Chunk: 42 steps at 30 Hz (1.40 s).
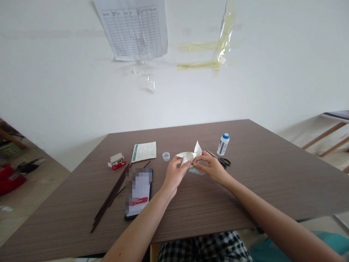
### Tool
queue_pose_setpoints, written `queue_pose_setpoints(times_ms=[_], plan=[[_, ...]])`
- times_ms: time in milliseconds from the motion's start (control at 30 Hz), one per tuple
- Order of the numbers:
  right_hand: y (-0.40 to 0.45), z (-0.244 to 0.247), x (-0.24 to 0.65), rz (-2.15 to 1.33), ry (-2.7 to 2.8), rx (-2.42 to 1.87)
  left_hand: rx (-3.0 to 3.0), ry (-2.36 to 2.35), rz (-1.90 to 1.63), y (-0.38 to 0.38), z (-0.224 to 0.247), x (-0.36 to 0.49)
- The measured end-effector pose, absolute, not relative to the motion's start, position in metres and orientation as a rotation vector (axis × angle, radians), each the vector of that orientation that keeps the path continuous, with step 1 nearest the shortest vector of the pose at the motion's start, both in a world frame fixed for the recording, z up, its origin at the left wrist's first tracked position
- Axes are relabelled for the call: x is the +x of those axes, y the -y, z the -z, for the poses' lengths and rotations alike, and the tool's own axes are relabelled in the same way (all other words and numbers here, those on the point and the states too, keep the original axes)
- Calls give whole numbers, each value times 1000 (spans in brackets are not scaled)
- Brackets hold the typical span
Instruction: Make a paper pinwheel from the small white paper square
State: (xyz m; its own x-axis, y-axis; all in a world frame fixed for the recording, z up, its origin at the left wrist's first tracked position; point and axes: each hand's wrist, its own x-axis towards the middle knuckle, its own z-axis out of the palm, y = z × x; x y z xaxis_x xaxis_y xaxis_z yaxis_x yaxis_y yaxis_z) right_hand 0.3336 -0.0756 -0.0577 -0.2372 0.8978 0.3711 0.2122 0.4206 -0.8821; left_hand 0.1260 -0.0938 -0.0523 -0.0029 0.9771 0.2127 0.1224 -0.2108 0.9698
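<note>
Folded white paper point(188, 157): light, soft, crease-prone; narrow pinch, left hand point(174, 175) and right hand point(211, 168), at folds; scissors point(225, 162) at two o'clock.

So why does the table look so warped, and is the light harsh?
In the head view, the wide lens seems to splay the table toward the corners; light is soft and even, the white wall bright but not glaring; the phone screen is pixelated.
</note>
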Motion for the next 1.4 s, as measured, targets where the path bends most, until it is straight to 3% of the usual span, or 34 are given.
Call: queue_pose_setpoints(times_ms=[633,1000,1400], plan=[[73,64,328,-898,1605,-1019,1484,-1204,-1285,92,57,125],[73,77,321,-1314,1174,-891,1508,-1206,-1306,91,57,127],[76,67,318,-1242,1227,-933,1619,-1386,-1311,88,65,123]])
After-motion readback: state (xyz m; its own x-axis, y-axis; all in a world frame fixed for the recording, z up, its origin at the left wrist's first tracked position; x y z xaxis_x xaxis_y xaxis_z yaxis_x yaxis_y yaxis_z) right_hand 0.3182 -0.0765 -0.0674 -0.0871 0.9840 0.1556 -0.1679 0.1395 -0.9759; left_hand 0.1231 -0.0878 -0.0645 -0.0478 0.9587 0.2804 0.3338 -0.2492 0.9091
